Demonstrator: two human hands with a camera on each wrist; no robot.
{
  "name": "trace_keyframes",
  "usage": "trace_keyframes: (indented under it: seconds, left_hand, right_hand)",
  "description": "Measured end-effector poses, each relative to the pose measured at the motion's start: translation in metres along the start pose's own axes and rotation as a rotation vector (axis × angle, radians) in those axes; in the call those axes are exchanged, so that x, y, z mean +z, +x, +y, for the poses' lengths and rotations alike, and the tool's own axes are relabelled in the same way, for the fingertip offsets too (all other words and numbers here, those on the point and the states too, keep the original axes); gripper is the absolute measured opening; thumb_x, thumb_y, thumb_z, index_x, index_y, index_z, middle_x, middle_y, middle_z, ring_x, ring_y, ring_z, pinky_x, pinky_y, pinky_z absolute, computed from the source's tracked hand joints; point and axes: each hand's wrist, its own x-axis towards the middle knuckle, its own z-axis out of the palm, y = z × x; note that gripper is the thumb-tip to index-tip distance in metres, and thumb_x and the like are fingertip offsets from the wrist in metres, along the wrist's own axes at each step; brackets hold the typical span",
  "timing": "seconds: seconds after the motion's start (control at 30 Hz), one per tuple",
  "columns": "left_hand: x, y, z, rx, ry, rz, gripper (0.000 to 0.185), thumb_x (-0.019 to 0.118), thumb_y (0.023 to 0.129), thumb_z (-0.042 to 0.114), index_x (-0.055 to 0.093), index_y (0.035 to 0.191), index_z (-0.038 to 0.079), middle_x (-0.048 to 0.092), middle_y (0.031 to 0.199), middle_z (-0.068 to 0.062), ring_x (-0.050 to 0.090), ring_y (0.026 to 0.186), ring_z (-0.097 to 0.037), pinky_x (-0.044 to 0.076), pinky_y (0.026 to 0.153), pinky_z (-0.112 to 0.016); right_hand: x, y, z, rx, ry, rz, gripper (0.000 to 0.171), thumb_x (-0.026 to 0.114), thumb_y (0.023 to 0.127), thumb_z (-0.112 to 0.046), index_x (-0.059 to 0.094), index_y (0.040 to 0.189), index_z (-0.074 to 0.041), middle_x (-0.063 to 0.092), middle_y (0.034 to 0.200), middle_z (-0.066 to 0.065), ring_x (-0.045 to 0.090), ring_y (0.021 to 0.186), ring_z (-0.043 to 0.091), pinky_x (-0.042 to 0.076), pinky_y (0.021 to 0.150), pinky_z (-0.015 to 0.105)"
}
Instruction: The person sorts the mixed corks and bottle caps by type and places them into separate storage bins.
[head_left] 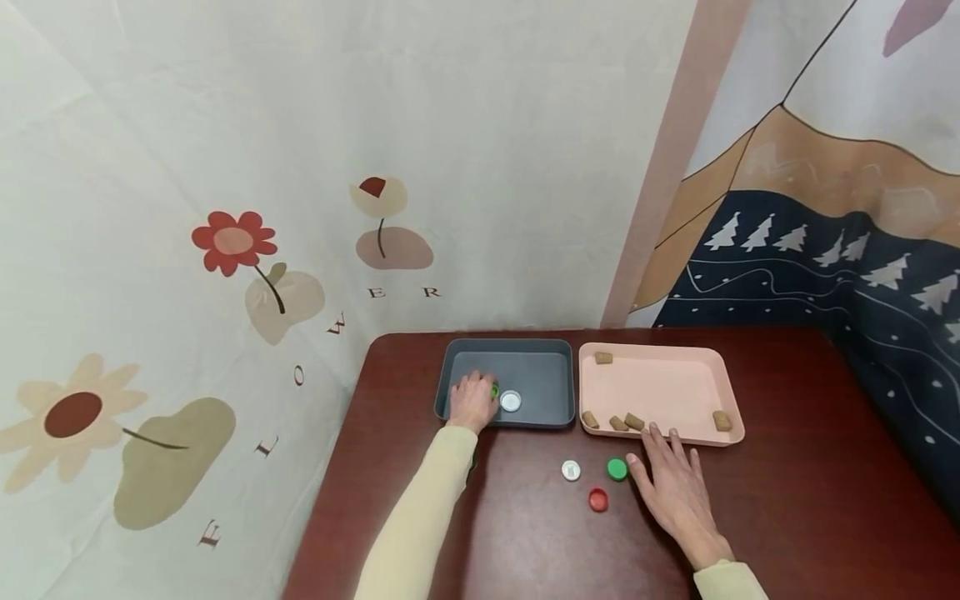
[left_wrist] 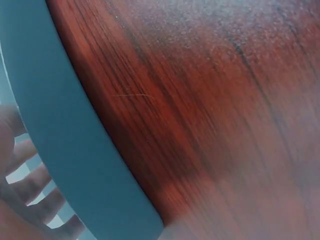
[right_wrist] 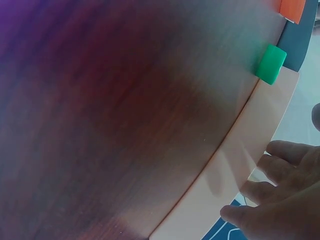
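Observation:
My left hand (head_left: 472,401) reaches into the grey tray (head_left: 551,357), and its fingers seem to pinch a green cap (head_left: 495,389) that is mostly hidden by them. A white cap (head_left: 511,402) lies in the tray just to the right. The left wrist view shows only the tray rim (left_wrist: 65,135) and loosely spread fingers (left_wrist: 30,192). My right hand (head_left: 673,487) lies flat on the table with straight fingers, between a second green cap (head_left: 617,469) and the pink tray (head_left: 660,437). In the right wrist view this green cap (right_wrist: 271,64) sits by the pink rim (right_wrist: 240,165).
A white cap (head_left: 572,471) and a red cap (head_left: 597,500) lie on the dark wooden table (head_left: 787,467) in front of the trays. Several brown corks (head_left: 624,422) lie in the pink tray. Cloth-covered walls close in at the back and right.

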Motion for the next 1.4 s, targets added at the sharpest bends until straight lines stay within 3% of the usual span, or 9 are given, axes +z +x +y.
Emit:
trace_keyframes:
  seconds: [0.3,0.57,0.9,1.13,1.4]
  left_hand:
    - [-0.009,-0.007,0.001,0.065,-0.104,0.118,0.050,0.067,0.100,0.031,0.058,0.145,0.011,0.062,0.138,-0.013,0.054,0.133,-0.035,0.039,0.113,-0.057]
    - [-0.013,-0.020,0.010,0.162,-0.150,0.259,0.051,0.065,0.099,0.034,0.060,0.143,0.010,0.064,0.137,-0.011,0.054,0.132,-0.032,0.036,0.115,-0.057]
    - [-0.010,-0.042,0.026,0.236,-0.228,0.372,0.063,0.067,0.096,0.035,0.050,0.151,0.008,0.061,0.142,-0.013,0.055,0.133,-0.033,0.037,0.114,-0.059]
    - [-0.007,-0.056,0.035,0.285,-0.259,0.410,0.065,0.068,0.094,0.035,0.050,0.150,0.008,0.059,0.145,-0.011,0.053,0.136,-0.031,0.037,0.114,-0.057]
    - [-0.001,-0.073,0.046,0.324,-0.331,0.403,0.074,0.067,0.094,0.037,0.042,0.154,0.001,0.055,0.150,-0.016,0.052,0.137,-0.032,0.038,0.114,-0.056]
  right_hand:
    - [-0.002,0.001,-0.001,0.016,0.002,-0.034,0.066,0.047,0.109,-0.044,0.045,0.152,0.005,0.037,0.160,0.027,0.024,0.149,0.054,0.015,0.115,0.073]
    - [-0.001,0.001,0.000,0.017,-0.001,-0.041,0.066,0.047,0.109,-0.045,0.045,0.152,0.005,0.037,0.160,0.027,0.024,0.149,0.054,0.015,0.115,0.072]
    - [-0.001,0.000,-0.001,0.011,0.006,-0.029,0.065,0.048,0.108,-0.043,0.046,0.152,0.005,0.038,0.160,0.027,0.024,0.149,0.054,0.016,0.115,0.072]
    - [-0.001,0.000,-0.001,0.008,0.000,-0.026,0.066,0.046,0.109,-0.045,0.046,0.151,0.005,0.038,0.159,0.028,0.025,0.148,0.054,0.016,0.115,0.072]
    - [-0.002,0.000,-0.001,0.013,0.002,-0.032,0.066,0.047,0.109,-0.045,0.046,0.151,0.006,0.038,0.159,0.028,0.025,0.148,0.054,0.016,0.115,0.072]
